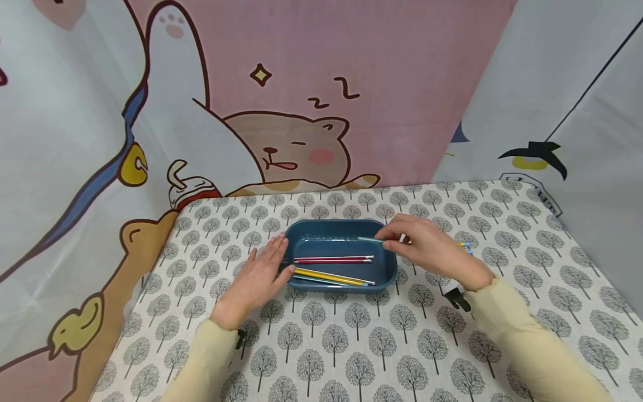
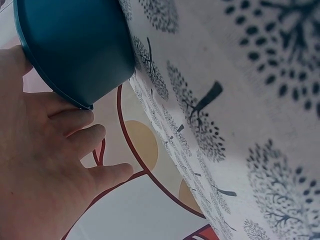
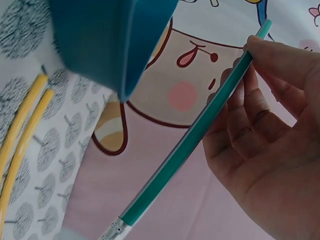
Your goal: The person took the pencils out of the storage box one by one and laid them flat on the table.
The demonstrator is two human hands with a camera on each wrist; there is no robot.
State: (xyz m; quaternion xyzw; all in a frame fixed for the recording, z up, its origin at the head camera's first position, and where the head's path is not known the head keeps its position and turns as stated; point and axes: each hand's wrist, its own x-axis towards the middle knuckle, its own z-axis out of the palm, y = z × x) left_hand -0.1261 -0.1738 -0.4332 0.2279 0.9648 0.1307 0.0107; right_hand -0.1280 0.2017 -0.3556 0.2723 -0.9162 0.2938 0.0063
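right grip (image 1: 424,245) pinching a green pencil (image 3: 181,145) at the right end of a blue tray (image 1: 336,229)
cartoon curtains (image 1: 402,84) back the tree-print bench (image 1: 346,363); the left grip (image 1: 256,280), fingers straight, touches the tray's left rim. yellow pencils (image 3: 25,150) on the bench are mostly hidden behind the right grip from the head view; the green pencil's eraser end is cut off at right wrist.

HEAD VIEW | We hold our left forearm (image 1: 203,360) toward 7 o'clock, left hand (image 1: 257,277) aimed at 1 o'clock, fingers extended, little finger apart | We hold our right forearm (image 1: 527,338) toward 4 o'clock, right hand (image 1: 429,248) aimed at 10 o'clock, thumb and fingers pinching.
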